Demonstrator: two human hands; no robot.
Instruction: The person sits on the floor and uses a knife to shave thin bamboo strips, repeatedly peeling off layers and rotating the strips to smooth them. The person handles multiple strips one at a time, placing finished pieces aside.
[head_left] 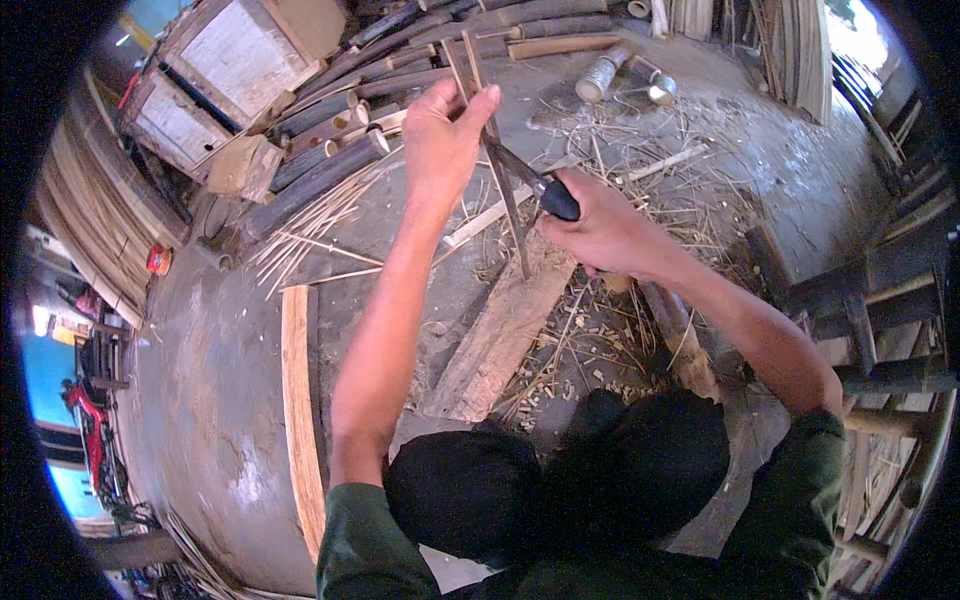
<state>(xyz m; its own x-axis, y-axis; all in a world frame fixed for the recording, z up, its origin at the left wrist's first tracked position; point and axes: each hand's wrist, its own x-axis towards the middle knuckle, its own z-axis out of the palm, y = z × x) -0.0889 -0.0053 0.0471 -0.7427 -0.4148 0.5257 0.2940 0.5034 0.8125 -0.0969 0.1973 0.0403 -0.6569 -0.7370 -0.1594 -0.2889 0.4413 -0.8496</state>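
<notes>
My left hand [445,140] is raised in front of me, its fingers and thumb closed round a narrow bamboo strip [517,225]. Above that hand the strip shows as two thin lengths side by side, and its lower end points down over a thick wooden board [515,325]. My right hand [605,225] grips the black handle of a knife [522,172]. The dark blade slants up to the left and meets the strip just below my left hand. Whether its edge is inside the strip or only against it, I cannot tell.
Bamboo shavings [590,360] and thin slivers [315,225] litter the floor around the board. A long plank [298,400] lies at left. Bamboo poles [320,170] are piled behind, near a wooden cabinet [235,60]. A bamboo rack [890,380] stands at right.
</notes>
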